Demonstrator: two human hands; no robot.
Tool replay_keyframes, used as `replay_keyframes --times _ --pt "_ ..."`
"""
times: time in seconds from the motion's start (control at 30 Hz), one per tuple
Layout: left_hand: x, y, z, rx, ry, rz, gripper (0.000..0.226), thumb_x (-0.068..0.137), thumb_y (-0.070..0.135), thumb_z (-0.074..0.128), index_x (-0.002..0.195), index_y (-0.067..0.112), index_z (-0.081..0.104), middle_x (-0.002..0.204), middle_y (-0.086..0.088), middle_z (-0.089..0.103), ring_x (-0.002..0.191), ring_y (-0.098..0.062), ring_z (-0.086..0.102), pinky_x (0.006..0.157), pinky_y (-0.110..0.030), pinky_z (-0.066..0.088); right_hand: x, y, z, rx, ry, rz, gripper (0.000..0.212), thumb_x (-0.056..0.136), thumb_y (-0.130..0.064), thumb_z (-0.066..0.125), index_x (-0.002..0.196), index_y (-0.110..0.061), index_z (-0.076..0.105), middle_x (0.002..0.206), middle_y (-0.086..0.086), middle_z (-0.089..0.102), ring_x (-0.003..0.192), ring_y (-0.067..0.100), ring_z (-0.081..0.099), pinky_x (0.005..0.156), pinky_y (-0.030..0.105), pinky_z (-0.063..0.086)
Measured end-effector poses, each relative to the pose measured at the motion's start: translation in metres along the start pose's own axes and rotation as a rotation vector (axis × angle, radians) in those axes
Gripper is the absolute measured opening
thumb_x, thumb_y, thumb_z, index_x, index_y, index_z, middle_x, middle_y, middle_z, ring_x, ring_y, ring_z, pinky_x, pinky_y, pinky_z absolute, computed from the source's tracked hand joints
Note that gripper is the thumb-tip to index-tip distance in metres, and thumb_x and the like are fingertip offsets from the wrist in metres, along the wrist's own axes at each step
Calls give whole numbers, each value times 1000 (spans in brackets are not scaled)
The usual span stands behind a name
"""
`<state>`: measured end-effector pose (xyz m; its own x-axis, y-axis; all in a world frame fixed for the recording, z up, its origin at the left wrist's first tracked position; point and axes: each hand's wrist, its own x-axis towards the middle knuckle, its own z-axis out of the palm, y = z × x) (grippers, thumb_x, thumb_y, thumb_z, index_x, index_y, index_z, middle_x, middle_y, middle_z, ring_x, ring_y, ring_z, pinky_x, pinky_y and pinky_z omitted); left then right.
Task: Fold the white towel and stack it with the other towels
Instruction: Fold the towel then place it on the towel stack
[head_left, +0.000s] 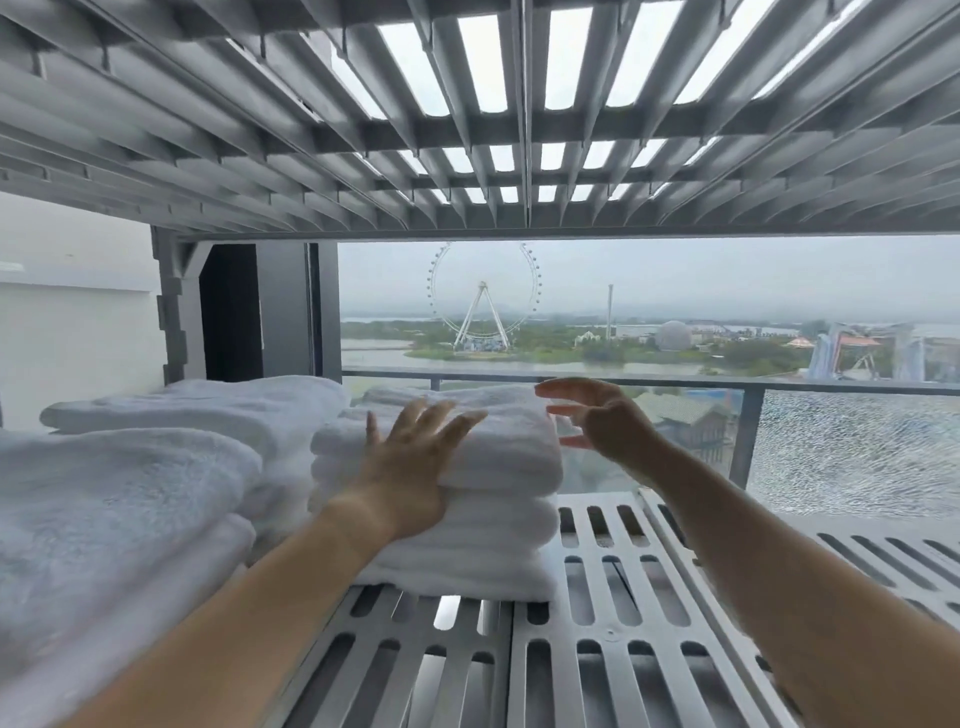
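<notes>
I judge the task to be almost finished. The white towel (457, 447) is already folded and lies on top of the middle stack (467, 535) on the slatted grey shelf (597, 613), its edges roughly in line with the towels under it. My left hand (410, 467) rests flat on the near left side of this towel, fingers (447, 421) spread wide and straight; it presses, it does not grip anything. My right hand (597, 415) is in the air just beside the right end of the stack, fingers loosely curved and apart, thumb separate, and it holds nothing. I cannot tell if its fingertips touch the cloth.

What is left, I think, is only small: to pat the stack straight and take both hands away.

Now the count. I see three heaps of white towels: the middle stack under my hand, a second stack (208, 410) behind it to the left, and a third (114, 519) at the near left, large and blurred. In the middle stack I count about four folded layers, but the folds are soft and white on white, so this number is not sure. There are two hands, one shelf below, and one more slatted shelf (467, 130) above my view. Behind is a window with a railing (675, 382).
</notes>
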<state>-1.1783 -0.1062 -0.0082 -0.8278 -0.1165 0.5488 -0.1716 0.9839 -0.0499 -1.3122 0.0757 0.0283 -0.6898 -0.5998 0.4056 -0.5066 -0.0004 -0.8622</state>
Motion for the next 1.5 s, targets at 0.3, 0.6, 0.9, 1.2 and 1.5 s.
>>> replay_keyframes --times 0.3,0.6,0.9,1.2,1.5 --pt "18 -1 6 -22 55 196 67 85 21 49 140 47 19 149 12 30 129 -22 40 102 -44 35 17 36 -24 -558 -123 -223 56 76 -1 68 121 -31 55 126 -12 56 113 9 56 88 19 50" --pt "-4 5 14 54 167 290 75 76 62 48 141 37 22 146 4 36 129 -22 40 104 -61 27 -20 58 -3 -524 -25 -223 74 73 -28 76 135 -15 38 126 4 52 96 15 63 84 34 53" --pt "-5 18 24 240 214 192 91 66 51 67 141 29 20 143 -3 42 127 -29 44 96 -67 33 -52 58 32 -497 129 -271 60 63 -46 67 112 -20 44 87 -9 53 73 11 53 58 26 43" --pt "-2 10 20 105 107 150 75 81 4 53 143 31 22 144 5 36 129 -22 36 100 -48 36 -40 53 46 -737 144 -273 69 69 -16 58 127 -8 22 88 14 65 83 37 62 64 36 48" --pt "12 -4 -2 -80 96 200 68 76 72 36 136 42 30 137 12 45 117 -14 48 93 -35 42 3 14 -9 -719 125 -486 22 88 -10 47 100 -6 64 93 14 68 82 27 60 76 33 46"
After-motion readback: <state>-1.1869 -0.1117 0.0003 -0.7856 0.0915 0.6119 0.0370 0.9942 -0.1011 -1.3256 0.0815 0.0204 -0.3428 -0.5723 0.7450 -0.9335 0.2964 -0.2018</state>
